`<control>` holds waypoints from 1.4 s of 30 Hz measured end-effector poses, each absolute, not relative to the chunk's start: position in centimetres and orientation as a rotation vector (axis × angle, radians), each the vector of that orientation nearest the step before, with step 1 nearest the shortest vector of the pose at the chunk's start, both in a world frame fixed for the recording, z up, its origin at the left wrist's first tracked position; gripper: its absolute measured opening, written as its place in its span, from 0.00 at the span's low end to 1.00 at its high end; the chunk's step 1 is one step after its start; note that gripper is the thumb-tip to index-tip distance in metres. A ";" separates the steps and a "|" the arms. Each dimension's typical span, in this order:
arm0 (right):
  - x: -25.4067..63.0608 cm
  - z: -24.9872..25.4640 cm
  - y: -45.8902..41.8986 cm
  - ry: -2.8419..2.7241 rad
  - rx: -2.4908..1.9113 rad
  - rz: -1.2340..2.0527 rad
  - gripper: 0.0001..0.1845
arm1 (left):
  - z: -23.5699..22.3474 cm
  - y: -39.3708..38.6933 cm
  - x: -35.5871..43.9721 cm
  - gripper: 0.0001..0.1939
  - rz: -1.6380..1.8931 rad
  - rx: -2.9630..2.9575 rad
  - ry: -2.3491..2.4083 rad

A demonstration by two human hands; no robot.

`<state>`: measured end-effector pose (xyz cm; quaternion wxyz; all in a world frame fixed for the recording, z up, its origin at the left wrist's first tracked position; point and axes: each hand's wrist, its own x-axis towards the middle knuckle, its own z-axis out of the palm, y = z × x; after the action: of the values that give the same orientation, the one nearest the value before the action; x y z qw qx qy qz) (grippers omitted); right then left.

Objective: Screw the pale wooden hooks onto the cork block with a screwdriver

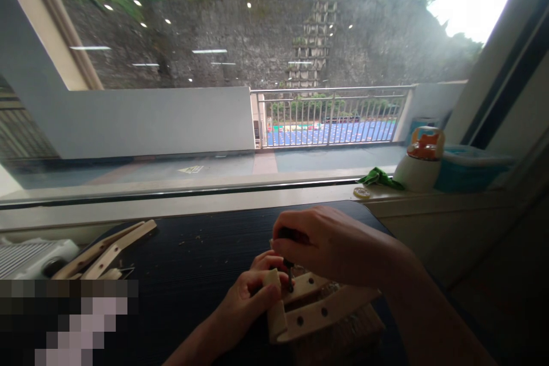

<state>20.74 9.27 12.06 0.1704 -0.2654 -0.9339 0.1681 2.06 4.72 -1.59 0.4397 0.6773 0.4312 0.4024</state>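
My right hand [330, 246] is closed around the dark handle of a small screwdriver [290, 274], whose shaft points down into a pale wooden assembly [315, 311] with several round holes. My left hand [251, 294] grips the left end of that wooden assembly, fingers wrapped over an upright piece, and holds it on the black ribbed table top [189, 263]. The two hands touch above the wood.
More wooden strips [107, 249] lie at the table's left, beside a white grooved object [30, 257]. On the window sill to the right stand a white and orange container [422, 160], a green cloth [380, 178], a small yellow round thing [361, 192] and a blue box [472, 168].
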 end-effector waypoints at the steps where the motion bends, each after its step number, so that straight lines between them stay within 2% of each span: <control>1: 20.8 12.1 9.3 -2.653 -0.745 0.492 0.11 | -1.6 4.7 2.0 0.26 0.998 1.682 1.073; 11: 20.9 12.0 10.0 -2.619 -0.818 0.524 0.12 | -1.8 4.9 2.0 0.25 1.019 1.671 1.067; 15: 21.1 12.3 9.8 -2.617 -0.795 0.577 0.09 | -1.7 4.8 2.1 0.25 1.034 1.655 1.068; 29: 21.1 12.2 10.1 -2.579 -0.871 0.470 0.12 | -1.6 4.8 2.1 0.26 1.031 1.658 1.056; 42: 21.3 12.5 9.9 -2.579 -0.815 0.460 0.10 | -1.3 4.8 2.2 0.27 1.023 1.659 1.076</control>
<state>21.30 9.89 12.53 0.1978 -0.2913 -0.9214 0.1644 2.21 4.78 -1.33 0.4419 0.6684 0.4335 0.4124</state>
